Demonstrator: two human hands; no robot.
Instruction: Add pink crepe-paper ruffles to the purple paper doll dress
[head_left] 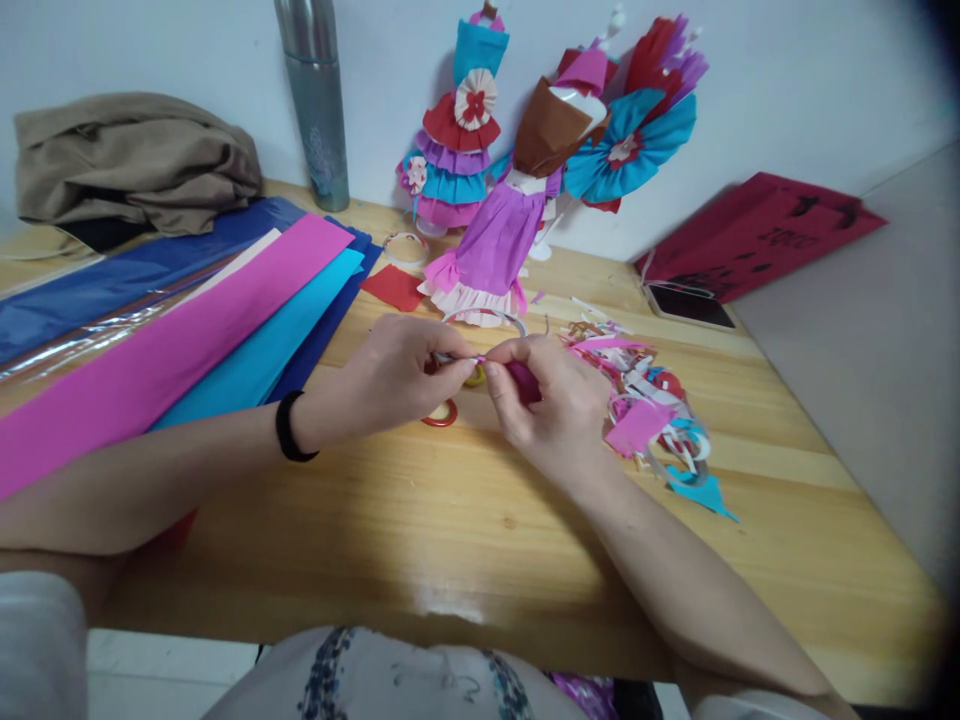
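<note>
My left hand (394, 370) and my right hand (559, 410) meet over the middle of the table, fingertips almost touching. Between them they pinch a small piece of pink-purple paper (524, 382); most of it is hidden inside the right hand. Below the left fingers, the red ring of a handle (441, 414) shows on the wood. A clear roll of tape (487, 316) lies just behind the hands. Further back leans a paper doll (501, 230) in a purple dress with a pale pink frilled hem.
Pink (180, 340) and blue paper sheets (255, 350) cover the table's left side. A heap of paper scraps (645, 400) lies right. Behind stand a flask (319, 120), a tiered paper figure (457, 140) and a red bag (772, 235) beside a phone (690, 305).
</note>
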